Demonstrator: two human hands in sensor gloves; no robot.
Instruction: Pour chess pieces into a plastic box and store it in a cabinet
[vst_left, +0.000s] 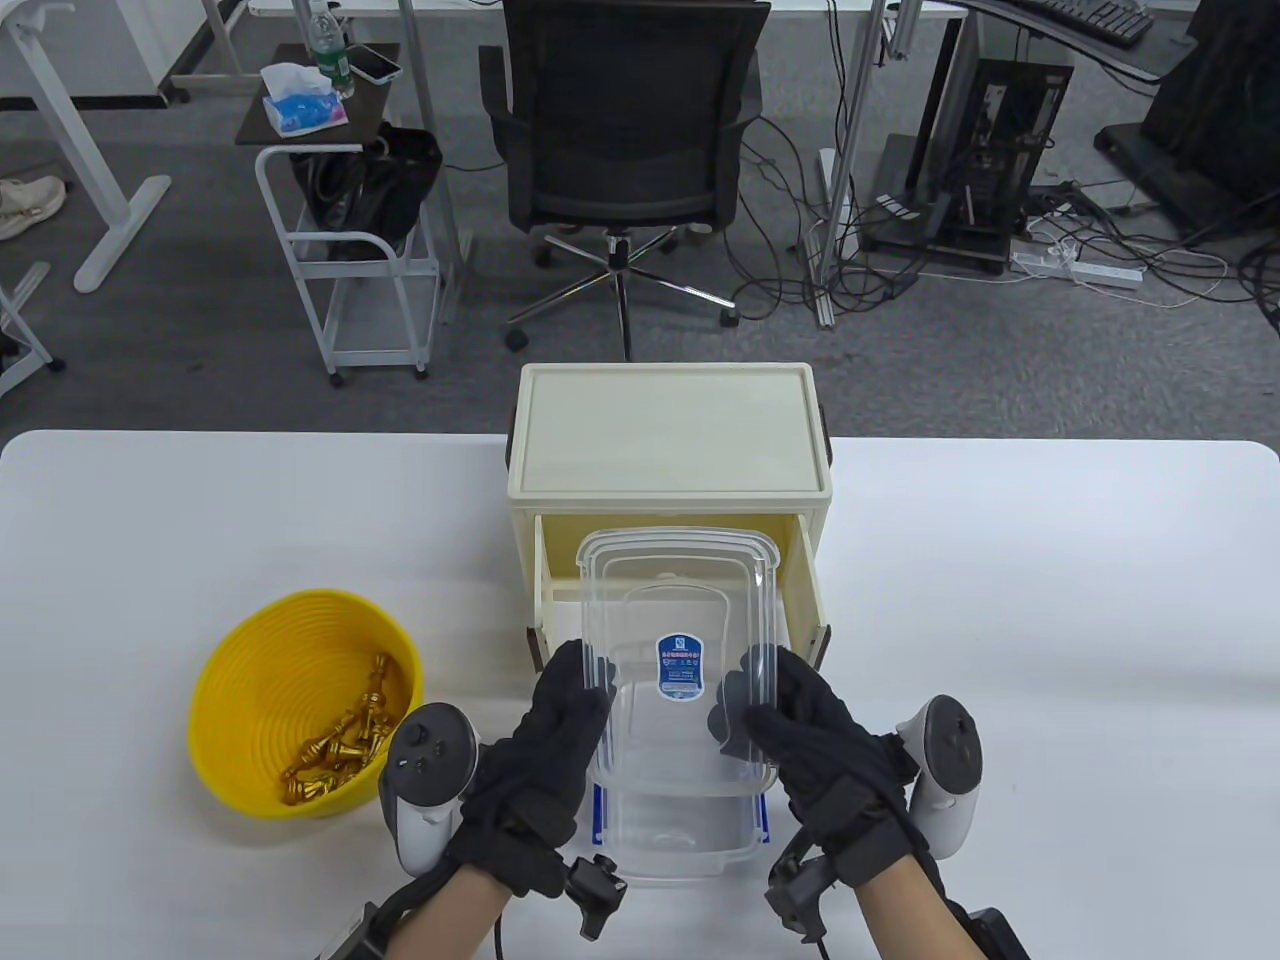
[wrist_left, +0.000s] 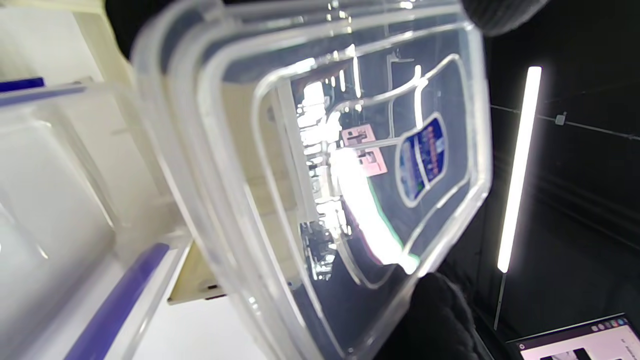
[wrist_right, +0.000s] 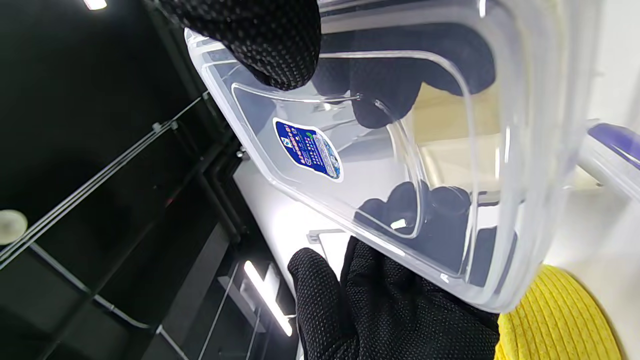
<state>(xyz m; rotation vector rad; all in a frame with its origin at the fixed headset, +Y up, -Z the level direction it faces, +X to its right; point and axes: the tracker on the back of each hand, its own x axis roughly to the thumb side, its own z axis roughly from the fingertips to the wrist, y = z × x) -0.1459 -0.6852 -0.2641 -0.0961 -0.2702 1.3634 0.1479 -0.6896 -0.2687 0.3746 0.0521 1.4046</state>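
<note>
A clear plastic lid (vst_left: 680, 590) with a blue sticker is held tilted in the air between both hands. My left hand (vst_left: 585, 690) grips its left edge and my right hand (vst_left: 745, 705) grips its right edge. Beneath it the clear plastic box (vst_left: 680, 845) with blue clips stands open on the table, in front of the cream cabinet (vst_left: 670, 430), whose front is open. Gold chess pieces (vst_left: 340, 750) lie in a yellow bowl (vst_left: 250, 640) at the left. The left wrist view shows the lid (wrist_left: 310, 150) from below, with the box (wrist_left: 60, 200) beside it. The right wrist view shows the lid (wrist_right: 440, 150) pinched by gloved fingers (wrist_right: 260, 35).
The white table (vst_left: 1000, 600) stretches to both sides of the cabinet. Behind the table stand an office chair (vst_left: 625, 130), a small cart (vst_left: 350, 230) and floor cables. The bowl's rim also shows in the right wrist view (wrist_right: 560, 320).
</note>
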